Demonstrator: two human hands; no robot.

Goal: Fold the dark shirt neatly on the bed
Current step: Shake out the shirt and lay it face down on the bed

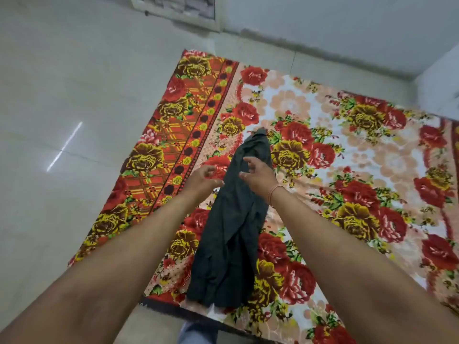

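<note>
Floral-covered bed (323, 108) under long rumpled dark shirt (228, 244)

Glossy pale floor tiles (62, 95) reflect a light streak (64, 146); scuffed whitish walls (323, 21) behind.

the dark shirt (229, 234) is laid lengthwise as a long, narrow, wrinkled strip on the floral bed (347, 150).

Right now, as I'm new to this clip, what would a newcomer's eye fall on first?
The loud bedspread of red and yellow roses fills the middle and right of the view. On it, running up from the near edge, lies the dark shirt, bunched into a long narrow strip. Over its upper part are the left hand and right hand, fingers loosely curled.
</note>
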